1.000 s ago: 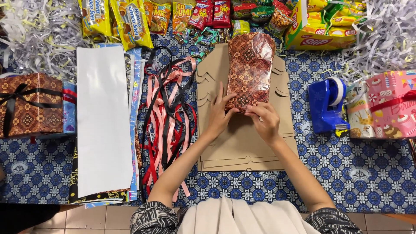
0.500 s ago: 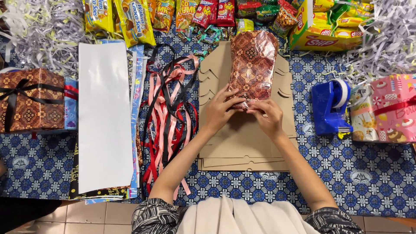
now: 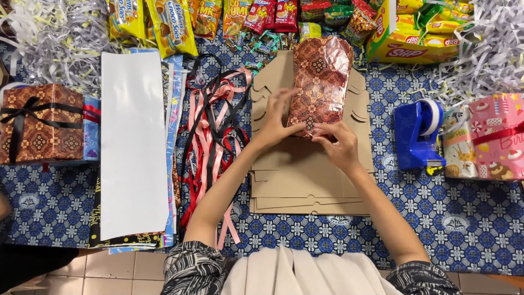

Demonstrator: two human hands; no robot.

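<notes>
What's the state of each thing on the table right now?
wrapped parcel: covered in brown patterned paper, lying on the cardboard, near end pressed by both hands.
left hand: fingers on the parcel's near end.
right hand: fingertips on the parcel's near end.
cardboard stack: flat, unfolded.
tape dispenser: upright, untouched.
brown gift box: closed, tied with black ribbon.
ribbons: loose, tangled.
</notes>
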